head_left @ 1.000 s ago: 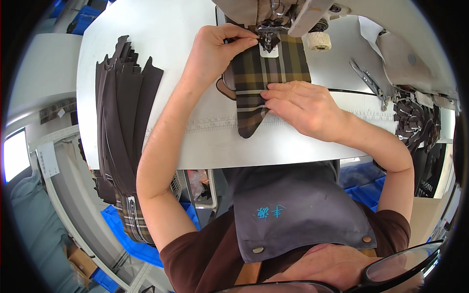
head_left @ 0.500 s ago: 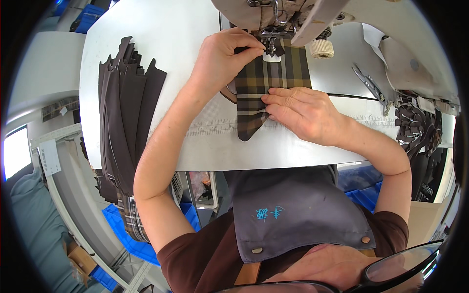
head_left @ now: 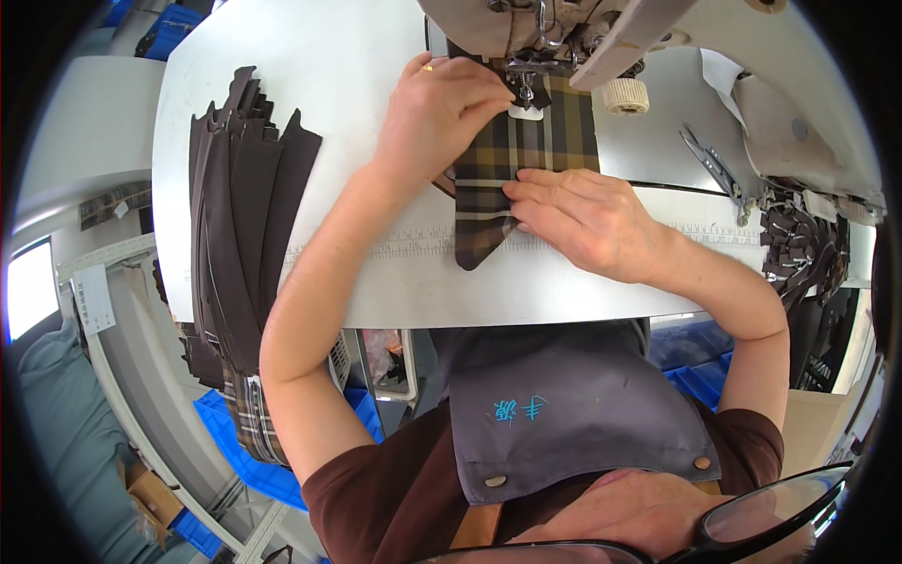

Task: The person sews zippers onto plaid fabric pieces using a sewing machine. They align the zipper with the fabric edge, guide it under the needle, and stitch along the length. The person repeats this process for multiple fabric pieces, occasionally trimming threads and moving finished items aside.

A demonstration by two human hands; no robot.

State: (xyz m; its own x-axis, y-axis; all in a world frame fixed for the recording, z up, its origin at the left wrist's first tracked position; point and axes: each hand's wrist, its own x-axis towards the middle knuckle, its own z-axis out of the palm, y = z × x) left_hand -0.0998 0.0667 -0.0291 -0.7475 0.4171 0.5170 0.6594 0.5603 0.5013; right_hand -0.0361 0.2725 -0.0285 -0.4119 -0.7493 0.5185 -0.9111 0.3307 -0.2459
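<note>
Left of the presser foot [head_left: 527,91], my left hand [head_left: 440,111] pinches dark fabric [head_left: 542,94]; in front, my right hand [head_left: 594,218] lies unclenched on plaid cloth [head_left: 484,202].

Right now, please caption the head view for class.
Left hand beside a sewing machine's foot, right hand on plaid cloth.

Open lane left, crowded far side

White table [head_left: 348,122] is offering passage between the dark strips [head_left: 230,188] on the left and the left hand [head_left: 443,108], and along the near edge. The sewing machine [head_left: 770,56] is blocking the far side; beyond the right hand [head_left: 592,221], snips [head_left: 719,171] are obstructing.
</note>
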